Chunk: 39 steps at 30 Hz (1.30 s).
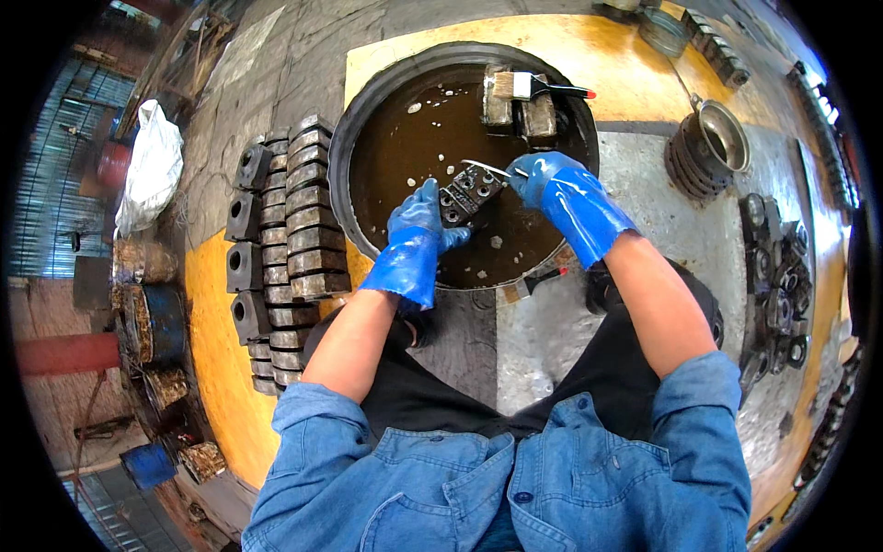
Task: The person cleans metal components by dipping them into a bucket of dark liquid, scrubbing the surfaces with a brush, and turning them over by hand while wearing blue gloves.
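Note:
Over a round black basin (342,166) of brown liquid, my left hand (418,223), in a blue rubber glove, is closed on a dark metal block (472,193). Several round holes show in the block's upper face, and its surface looks wet. In a matching glove, my right hand (544,181) pinches a thin, pale metal tool (485,168); its tip reaches over the block's far edge. The tool's exact kind cannot be made out. At the basin's far right, a paintbrush (526,86) with a black handle lies across metal blocks (538,118) standing in the liquid.
Rows of metal blocks (313,212) stand left of the basin. To the right are a stack of metal rings (704,152) and dark metal parts (773,276). Another brush (532,282) lies by the basin's near rim. A white sack (150,166) sits far left.

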{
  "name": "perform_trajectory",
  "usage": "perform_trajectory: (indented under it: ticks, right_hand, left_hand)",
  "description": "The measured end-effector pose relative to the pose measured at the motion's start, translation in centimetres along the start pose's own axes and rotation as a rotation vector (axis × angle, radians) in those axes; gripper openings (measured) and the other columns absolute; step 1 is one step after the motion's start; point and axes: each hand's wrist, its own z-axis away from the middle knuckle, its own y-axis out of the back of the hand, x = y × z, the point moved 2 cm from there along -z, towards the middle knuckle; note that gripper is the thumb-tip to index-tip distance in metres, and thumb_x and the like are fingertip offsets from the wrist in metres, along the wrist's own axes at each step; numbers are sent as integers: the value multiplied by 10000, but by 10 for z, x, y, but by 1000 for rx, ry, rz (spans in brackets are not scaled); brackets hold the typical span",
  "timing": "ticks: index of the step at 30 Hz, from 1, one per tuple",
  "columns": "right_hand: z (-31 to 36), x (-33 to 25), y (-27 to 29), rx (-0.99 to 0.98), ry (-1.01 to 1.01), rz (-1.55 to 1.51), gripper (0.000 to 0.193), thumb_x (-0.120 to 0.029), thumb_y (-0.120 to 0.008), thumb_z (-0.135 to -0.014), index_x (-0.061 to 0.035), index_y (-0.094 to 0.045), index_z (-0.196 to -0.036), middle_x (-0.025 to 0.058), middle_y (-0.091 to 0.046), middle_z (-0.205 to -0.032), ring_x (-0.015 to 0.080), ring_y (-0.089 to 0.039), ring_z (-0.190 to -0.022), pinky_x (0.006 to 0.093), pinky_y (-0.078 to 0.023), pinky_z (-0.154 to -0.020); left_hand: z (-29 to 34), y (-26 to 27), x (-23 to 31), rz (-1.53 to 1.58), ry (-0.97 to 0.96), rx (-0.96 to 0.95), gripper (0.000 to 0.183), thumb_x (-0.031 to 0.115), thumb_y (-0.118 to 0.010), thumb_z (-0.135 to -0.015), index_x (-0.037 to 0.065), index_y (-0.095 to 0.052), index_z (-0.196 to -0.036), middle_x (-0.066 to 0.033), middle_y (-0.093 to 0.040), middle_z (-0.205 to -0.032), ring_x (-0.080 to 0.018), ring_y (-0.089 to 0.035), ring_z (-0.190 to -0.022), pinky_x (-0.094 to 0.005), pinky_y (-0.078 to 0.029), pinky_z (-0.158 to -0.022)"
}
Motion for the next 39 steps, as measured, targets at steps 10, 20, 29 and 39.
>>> perform_trajectory:
  ticks: [10,20,29,39]
  right_hand:
    - [-7,-3,-10,-28,-66,65,274,-347,-600,-1024,-201,-765,-1187,151,-756,-1138,411,-707,-1056,500,-580,-913]
    - [-5,-4,-8,-11,-32,93,266,-361,-617,-1024,-219,-767,-1190,135,-766,-1141,397,-718,-1056,487,-583,-927]
    - [1,-2,-6,-24,-52,106,282,-378,-616,-1029,-207,-765,-1197,130,-762,-1172,399,-709,-1092,486,-581,-939]
    - [2,-14,-7,-62,-45,250,226,-269,-601,-991,-178,-769,-1111,142,-765,-1126,390,-723,-1066,482,-596,-901]
  left_hand:
    - [7,4,2,-1,-42,65,1094,524,-952,-680,13,-487,-1528,-236,-640,-1421,-382,-616,-1332,-460,-487,-1130]
    - [0,-3,-4,11,-50,67,994,533,-942,-686,61,-561,-1474,-206,-674,-1385,-365,-641,-1300,-454,-507,-1106]
    - [1,0,-2,33,-14,-5,1061,488,-948,-690,46,-495,-1541,-207,-580,-1528,-359,-545,-1431,-437,-414,-1221]
    - [6,0,-3,21,-18,68,1019,480,-938,-701,50,-512,-1521,-205,-614,-1484,-373,-613,-1346,-455,-494,-1135]
